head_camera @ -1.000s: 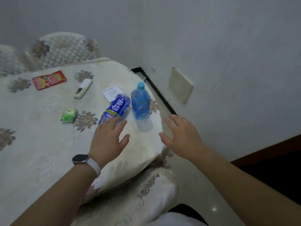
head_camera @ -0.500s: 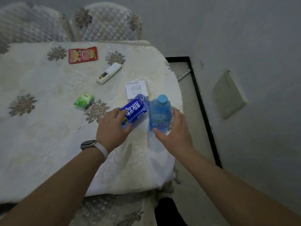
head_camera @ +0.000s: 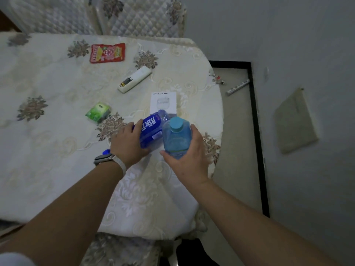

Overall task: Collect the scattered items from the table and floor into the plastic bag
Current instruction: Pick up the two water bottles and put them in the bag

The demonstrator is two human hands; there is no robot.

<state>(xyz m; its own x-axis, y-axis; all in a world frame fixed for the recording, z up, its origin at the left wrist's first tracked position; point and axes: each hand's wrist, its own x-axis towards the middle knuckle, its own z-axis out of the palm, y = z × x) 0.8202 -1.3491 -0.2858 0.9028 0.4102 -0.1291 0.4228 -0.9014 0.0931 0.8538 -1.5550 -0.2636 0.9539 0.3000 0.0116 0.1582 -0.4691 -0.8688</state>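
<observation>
My left hand (head_camera: 127,144) grips a dark blue labelled bottle (head_camera: 151,129) that lies on its side on the table (head_camera: 48,150). Right beside it stands an upright light blue bottle (head_camera: 176,139) with a pale blue cap, and my right hand (head_camera: 188,156) grips its body. Farther back on the cloth lie a white box (head_camera: 163,102), a green packet (head_camera: 99,112), a white remote (head_camera: 134,79) and a red snack packet (head_camera: 107,53). No plastic bag is in view.
Two quilted chair backs (head_camera: 142,16) stand behind the table, and a chair seat (head_camera: 119,250) sits under its near edge. On the floor to the right lie a white strip (head_camera: 238,87) and a small object (head_camera: 221,81) beside a black border (head_camera: 257,131).
Both hands reached forward from above the table edge and closed round the two bottles. The view tilted down over the table.
</observation>
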